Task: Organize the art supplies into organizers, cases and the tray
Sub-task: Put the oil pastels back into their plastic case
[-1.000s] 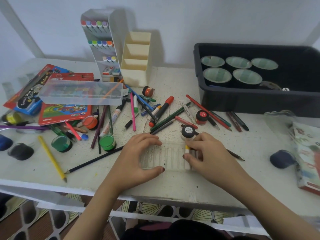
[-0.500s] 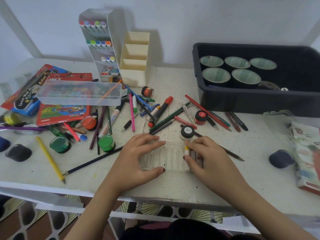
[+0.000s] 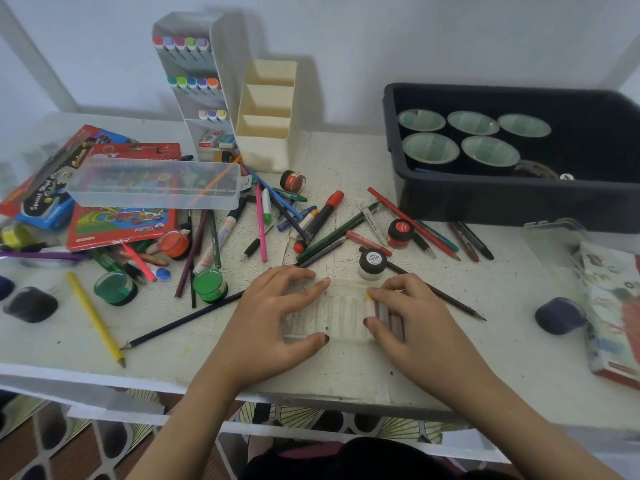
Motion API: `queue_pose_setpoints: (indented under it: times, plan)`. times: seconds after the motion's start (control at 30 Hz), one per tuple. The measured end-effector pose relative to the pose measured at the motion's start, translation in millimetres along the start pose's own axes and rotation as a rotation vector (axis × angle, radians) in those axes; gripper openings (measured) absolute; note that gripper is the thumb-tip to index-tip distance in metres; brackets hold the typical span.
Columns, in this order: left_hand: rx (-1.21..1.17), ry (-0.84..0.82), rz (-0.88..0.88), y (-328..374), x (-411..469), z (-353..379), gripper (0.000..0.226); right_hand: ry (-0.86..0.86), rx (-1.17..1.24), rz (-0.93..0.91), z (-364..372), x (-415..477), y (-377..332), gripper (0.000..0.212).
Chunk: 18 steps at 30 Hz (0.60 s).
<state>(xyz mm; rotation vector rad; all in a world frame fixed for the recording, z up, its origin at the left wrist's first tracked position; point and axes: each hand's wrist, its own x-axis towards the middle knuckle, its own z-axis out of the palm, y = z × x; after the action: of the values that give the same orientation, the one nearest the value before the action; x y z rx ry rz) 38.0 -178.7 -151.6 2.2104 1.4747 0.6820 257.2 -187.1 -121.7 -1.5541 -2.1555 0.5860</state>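
Note:
A clear ribbed crayon tray (image 3: 341, 315) lies near the table's front edge. My left hand (image 3: 273, 323) grips its left end, thumb at the front, fingers over the back. My right hand (image 3: 419, 320) pinches a yellow-tipped white crayon (image 3: 370, 306) standing in the tray's right slots, beside darker crayons (image 3: 389, 318). A black poster paint jar (image 3: 372, 264) stands just behind the tray. Loose pens, pencils and markers (image 3: 311, 226) are scattered across the middle. The black tray (image 3: 485, 199) with several round cups sits at the back right.
A grey marker organizer (image 3: 197, 81) and cream organizer (image 3: 268, 112) stand at the back. A clear case (image 3: 156, 183) rests on red colour boxes (image 3: 117, 225) at left. Green paint pots (image 3: 209, 284), a yellow pencil (image 3: 95, 317), and a printed box (image 3: 616, 306) at right.
My right thumb and fingers have shifted slightly on the crayon in the tray. My left hand keeps its grip. The view has drifted a little.

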Motion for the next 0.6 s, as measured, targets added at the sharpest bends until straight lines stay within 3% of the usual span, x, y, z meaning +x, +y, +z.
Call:
queue_pose_setpoints:
  times: [0.37,0.6]
  plan:
    - [-0.111,0.021,-0.011,0.7,-0.4,-3.1,0.061,-0.108,-0.087,0.041,-13.5,16.3,-7.5,0.038]
    - [-0.127,0.039,-0.034,2.5,-1.9,-5.2,0.059,-0.136,-0.082,-0.146,-32.6,86.0,-19.7,0.018]
